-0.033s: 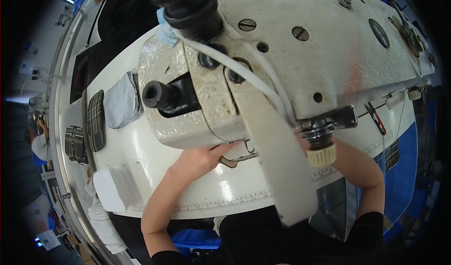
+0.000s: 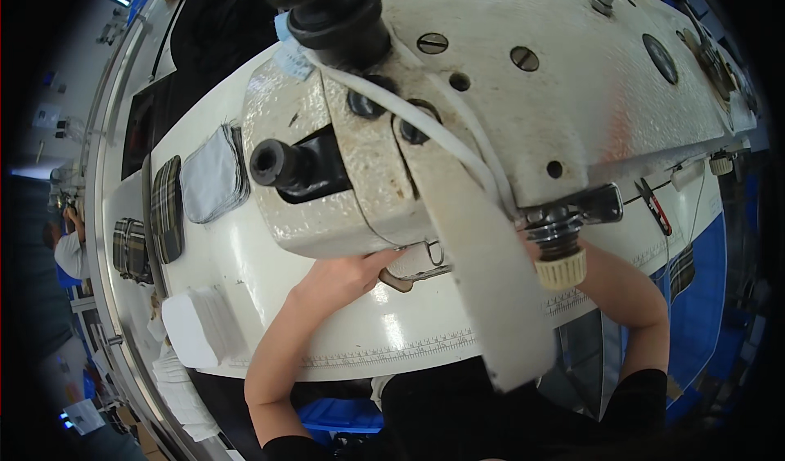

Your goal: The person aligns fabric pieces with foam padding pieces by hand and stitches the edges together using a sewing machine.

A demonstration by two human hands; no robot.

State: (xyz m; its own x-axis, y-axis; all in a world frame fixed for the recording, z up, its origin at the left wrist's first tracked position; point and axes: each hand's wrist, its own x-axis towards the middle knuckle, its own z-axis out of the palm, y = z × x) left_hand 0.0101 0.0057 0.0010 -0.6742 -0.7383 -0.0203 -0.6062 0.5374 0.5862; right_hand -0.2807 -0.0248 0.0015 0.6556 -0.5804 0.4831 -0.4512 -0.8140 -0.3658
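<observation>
I cannot tell what your left hand point(image 2: 342, 278) or right hand point(image 2: 532, 249) grips, but the brown, rounded, cloth-like piece point(image 2: 396, 282) by the cream metal sewing-machine head point(image 2: 315, 230) is probably light, soft, best steadied by its edge.

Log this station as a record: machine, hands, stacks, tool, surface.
machine: off-white sewing machine
left hand: below machine head, beside small brown-edged piece; fingers partly hidden, grip unclear
right hand: mostly hidden behind machine parts; grip unclear
stacks, left side: grey pieces, plaid pieces, white pieces
tool, right side: red-and-black snips
surface: white table, ruler scale along near edge
</observation>
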